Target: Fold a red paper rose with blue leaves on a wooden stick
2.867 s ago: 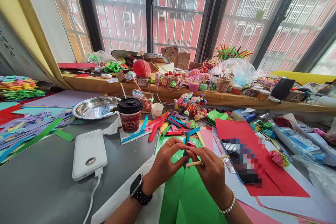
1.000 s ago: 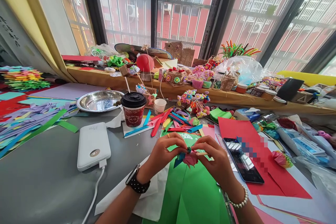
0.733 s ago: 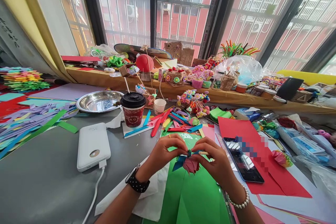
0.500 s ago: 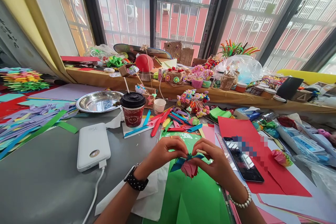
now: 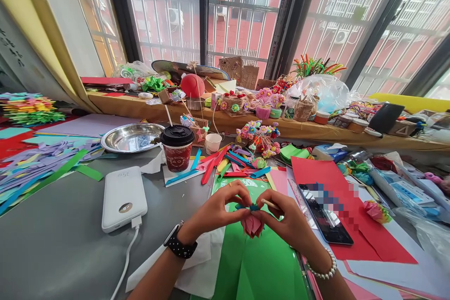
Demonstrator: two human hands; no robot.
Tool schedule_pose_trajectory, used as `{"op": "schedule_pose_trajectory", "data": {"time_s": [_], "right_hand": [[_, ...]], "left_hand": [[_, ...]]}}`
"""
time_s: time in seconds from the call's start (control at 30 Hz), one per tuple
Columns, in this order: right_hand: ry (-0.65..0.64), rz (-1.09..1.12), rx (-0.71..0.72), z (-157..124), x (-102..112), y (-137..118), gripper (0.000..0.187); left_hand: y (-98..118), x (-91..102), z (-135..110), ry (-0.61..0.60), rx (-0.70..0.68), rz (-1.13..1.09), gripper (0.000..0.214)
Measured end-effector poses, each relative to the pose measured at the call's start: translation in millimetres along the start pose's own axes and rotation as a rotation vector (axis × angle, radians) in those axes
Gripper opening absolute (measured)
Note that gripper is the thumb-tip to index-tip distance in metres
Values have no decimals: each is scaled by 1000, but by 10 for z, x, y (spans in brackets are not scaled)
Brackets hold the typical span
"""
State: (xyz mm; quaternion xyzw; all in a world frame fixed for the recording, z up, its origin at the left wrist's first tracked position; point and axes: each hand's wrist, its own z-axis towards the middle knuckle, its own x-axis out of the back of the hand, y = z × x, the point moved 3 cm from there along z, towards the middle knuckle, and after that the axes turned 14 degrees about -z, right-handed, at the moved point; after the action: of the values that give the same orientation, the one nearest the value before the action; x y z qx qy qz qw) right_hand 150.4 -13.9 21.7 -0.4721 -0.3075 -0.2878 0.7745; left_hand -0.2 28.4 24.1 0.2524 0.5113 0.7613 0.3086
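Both hands meet over the green paper [image 5: 260,267], pinching a pink folded paper flower [image 5: 252,226] with a blue and green paper strip at its top. My left hand [image 5: 228,204] is closed on the flower's left side, thumb and fingertips at the strip. Closed on the right side, my right hand [image 5: 281,211] also has a thin pale stick [image 5: 270,204] between its fingers. The flower's petals hang downward, apart from the green paper. Fingertips partly hide the strip.
Left stand a white power bank [image 5: 124,199] with a cable, a lidded cup [image 5: 176,147] and a metal plate [image 5: 131,138]. A phone [image 5: 325,215] lies on red paper at the right, near another paper flower [image 5: 377,211]. Coloured strips [image 5: 225,161] lie beyond the hands.
The blue strip's ends, spread out to both sides before, are now drawn in against the top of the flower. My left thumb has moved down onto the flower. The view has shifted slightly.
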Motion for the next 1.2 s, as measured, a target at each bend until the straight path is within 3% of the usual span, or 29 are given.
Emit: {"op": "schedule_pose_trajectory", "data": {"time_s": [0.2,0.43,0.67,1.2], "right_hand": [[-62,65,-24,-6,-43,51,15],[-54,121,-19,15,-84,56,16],[-40,209,-65,25,-130,98,13],[30,-25,-66,52,-83,124,10]], "left_hand": [[-32,5,21,1,43,32,7],[-42,34,34,-7,127,-10,12],[-92,35,40,38,121,-51,11],[-209,23,65,156,162,-83,18]]}}
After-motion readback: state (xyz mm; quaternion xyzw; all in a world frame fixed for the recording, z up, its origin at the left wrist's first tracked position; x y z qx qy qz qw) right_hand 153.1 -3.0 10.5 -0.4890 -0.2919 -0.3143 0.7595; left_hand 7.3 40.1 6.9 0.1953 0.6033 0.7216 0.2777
